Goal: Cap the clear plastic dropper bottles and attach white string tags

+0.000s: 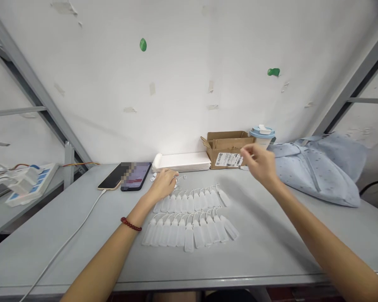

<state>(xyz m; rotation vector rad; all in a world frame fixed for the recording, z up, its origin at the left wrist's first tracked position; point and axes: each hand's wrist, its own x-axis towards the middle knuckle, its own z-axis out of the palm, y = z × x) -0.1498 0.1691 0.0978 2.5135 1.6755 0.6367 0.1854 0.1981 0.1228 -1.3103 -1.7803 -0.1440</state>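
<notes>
My left hand rests low over the table, fingers stretched out and thumb apart, beside several small white pieces. What lies under its fingers is hidden. Raised in front of the cardboard box is my right hand; its fingers are curled in a pinch, and anything between them cannot be made out. Between my arms, translucent white tag-like pieces with thin loops lie in two rows: a back row and a front row. The rightmost piece of the front row is slanted.
A stack of white envelopes lies by the wall, left of the open cardboard box. Behind my right hand stands a blue-lidded cup. A pale blue patterned cloth bag lies right. Two phones, a white cable and a power strip are left.
</notes>
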